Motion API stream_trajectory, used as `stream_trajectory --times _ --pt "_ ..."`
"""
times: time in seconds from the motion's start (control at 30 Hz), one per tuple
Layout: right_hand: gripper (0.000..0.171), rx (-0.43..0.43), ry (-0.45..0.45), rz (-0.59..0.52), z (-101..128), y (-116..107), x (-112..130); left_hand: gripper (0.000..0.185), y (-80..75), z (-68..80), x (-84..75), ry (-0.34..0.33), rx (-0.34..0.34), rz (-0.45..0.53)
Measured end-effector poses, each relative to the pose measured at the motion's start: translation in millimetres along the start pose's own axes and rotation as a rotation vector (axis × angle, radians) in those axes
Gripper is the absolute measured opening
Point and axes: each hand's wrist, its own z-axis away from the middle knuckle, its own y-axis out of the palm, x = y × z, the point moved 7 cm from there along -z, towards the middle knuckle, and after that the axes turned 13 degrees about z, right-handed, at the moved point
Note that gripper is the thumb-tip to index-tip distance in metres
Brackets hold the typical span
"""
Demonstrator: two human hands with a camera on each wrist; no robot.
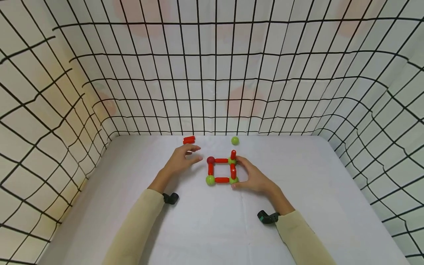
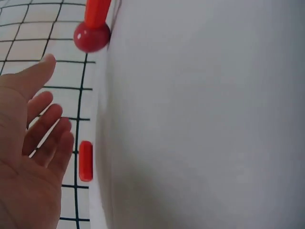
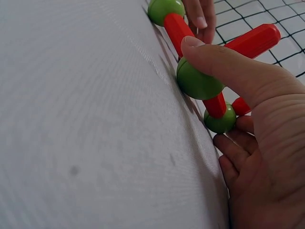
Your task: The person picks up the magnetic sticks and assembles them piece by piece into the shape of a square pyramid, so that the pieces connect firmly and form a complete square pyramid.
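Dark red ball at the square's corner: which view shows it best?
The left wrist view: the dark red ball is large and sharp, a red rod joined to it, the left hand open nearby. The head view shows it small. The right wrist view misses it.

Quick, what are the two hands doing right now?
Left hand: open, holds nothing, beside the dark red ball.
Right hand: grips the square frame at its right side.

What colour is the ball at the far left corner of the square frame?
Dark red; the ball shows best in the left wrist view, near the open left hand.
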Motion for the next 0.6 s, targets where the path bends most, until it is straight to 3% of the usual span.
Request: stream_trajectory --times 0.13,0.27,0.5,0.6 --pt "0.114 -0.006 0.01 0.004 0 -1 2 0.051 -12.8 -13.8 -1.6 0.036 -0.055 -0.112" --pt "0.115 -0.011 0.011 0.003 0 -2 0 0.053 -22.9 -24.8 -0.5 0.031 -0.104 -0.204" --pt "0.115 -0.004 0.028 -0.002 -1 0 -2 0.057 -30.3 -34.6 19.8 -0.09 -0.088 -0.337" --pt "0.114 0.001 0.028 -0.004 -2 0 0 0.054 -31.7 -32.2 24.9 -0.102 -0.081 -0.368"
